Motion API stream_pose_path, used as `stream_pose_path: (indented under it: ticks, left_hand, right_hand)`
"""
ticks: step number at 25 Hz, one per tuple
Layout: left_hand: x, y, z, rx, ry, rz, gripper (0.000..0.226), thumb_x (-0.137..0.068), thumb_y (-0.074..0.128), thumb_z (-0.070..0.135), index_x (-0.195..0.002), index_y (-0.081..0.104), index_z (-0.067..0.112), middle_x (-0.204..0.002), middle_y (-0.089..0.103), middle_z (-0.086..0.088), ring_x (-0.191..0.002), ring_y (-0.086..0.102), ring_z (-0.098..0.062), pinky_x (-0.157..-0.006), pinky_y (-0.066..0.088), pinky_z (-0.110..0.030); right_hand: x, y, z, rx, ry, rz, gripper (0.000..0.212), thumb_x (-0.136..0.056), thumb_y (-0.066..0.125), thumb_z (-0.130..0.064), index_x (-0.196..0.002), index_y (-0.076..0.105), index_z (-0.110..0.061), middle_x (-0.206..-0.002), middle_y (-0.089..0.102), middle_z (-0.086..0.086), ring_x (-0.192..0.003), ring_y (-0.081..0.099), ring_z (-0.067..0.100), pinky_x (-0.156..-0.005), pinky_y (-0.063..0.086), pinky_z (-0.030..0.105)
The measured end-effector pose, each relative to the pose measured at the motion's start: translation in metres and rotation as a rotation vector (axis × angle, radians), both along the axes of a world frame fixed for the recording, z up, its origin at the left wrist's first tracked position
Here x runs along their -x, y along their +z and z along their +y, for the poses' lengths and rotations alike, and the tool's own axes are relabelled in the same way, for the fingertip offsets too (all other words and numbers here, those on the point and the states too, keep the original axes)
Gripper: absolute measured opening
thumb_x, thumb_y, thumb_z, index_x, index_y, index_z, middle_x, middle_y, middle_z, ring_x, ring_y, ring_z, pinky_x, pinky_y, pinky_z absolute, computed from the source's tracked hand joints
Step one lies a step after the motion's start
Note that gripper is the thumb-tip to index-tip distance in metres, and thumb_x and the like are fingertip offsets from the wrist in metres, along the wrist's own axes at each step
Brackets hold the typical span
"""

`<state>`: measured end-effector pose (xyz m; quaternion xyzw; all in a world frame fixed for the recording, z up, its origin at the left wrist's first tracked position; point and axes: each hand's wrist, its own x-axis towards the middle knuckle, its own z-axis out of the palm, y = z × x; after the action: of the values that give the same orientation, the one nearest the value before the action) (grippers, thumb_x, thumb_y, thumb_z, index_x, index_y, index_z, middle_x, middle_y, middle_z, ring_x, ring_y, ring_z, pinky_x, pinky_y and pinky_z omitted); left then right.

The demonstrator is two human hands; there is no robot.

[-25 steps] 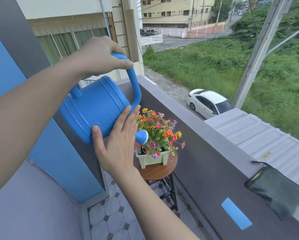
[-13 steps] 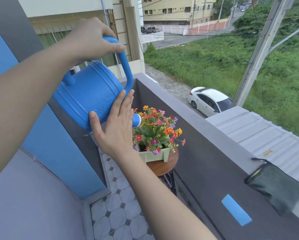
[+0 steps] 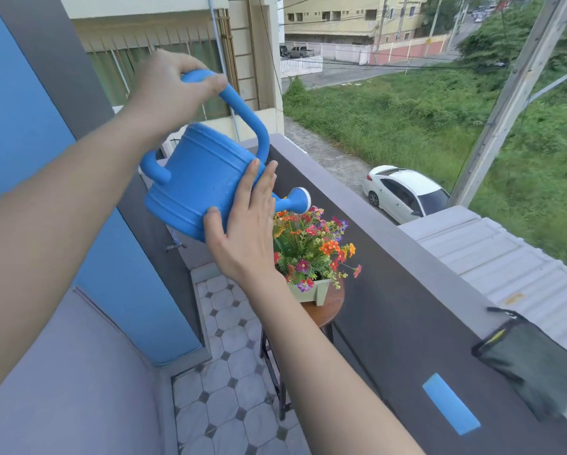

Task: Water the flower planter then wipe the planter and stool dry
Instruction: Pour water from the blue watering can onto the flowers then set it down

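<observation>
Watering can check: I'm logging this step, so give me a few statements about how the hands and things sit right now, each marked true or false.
1. The left hand grips the handle of the blue watering can. True.
2. The right hand lies flat against the can's side. True.
3. The flower planter sits on the floor tiles. False: it stands on the round wooden stool.
4. The dark cloth is in the right hand. False: it hangs over the balcony wall, untouched.
5. The can's spout is above the flowers. True.
</observation>
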<state>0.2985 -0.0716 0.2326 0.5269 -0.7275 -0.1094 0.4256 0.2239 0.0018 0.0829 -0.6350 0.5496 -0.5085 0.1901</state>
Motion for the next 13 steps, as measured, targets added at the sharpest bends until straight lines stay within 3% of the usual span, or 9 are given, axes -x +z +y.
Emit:
stream_pose_path:
  ticks: [5, 8, 13]
  left_hand:
    - [-0.054, -0.051, 0.009, 0.022, 0.145, 0.241, 0.016, -0.088, 0.057, 0.038, -0.079, 0.061, 0.027, -0.044, 0.043, 0.009, -0.038, 0.035, -0.005, -0.045, 0.031, -0.025]
    - [-0.082, -0.101, 0.02, -0.012, 0.24, 0.391, 0.017, -0.084, 0.056, 0.045, -0.069, 0.062, 0.039, -0.044, 0.044, 0.012, -0.047, 0.036, -0.015, -0.054, 0.035, -0.034]
    - [-0.106, -0.187, 0.051, -0.04, 0.395, 0.595, 0.014, -0.083, 0.054, 0.047, -0.071, 0.061, 0.045, -0.042, 0.043, 0.014, -0.05, 0.034, -0.02, -0.058, 0.034, -0.042]
  right_hand:
    - [-0.031, -0.02, -0.002, -0.019, 0.067, 0.026, 0.079, -0.09, 0.029, -0.035, -0.153, -0.009, -0.008, -0.161, -0.016, 0.02, -0.15, -0.013, 0.028, -0.12, -0.005, 0.039]
    - [-0.048, -0.051, 0.001, -0.044, 0.098, 0.058, 0.08, -0.089, 0.021, -0.048, -0.15, -0.016, -0.01, -0.159, -0.023, 0.01, -0.15, -0.015, 0.023, -0.118, -0.011, 0.031]
    - [-0.062, -0.114, 0.007, -0.106, 0.193, 0.166, 0.078, -0.095, 0.025, -0.052, -0.145, -0.02, -0.014, -0.154, -0.029, 0.0, -0.142, -0.033, 0.003, -0.114, -0.02, 0.018]
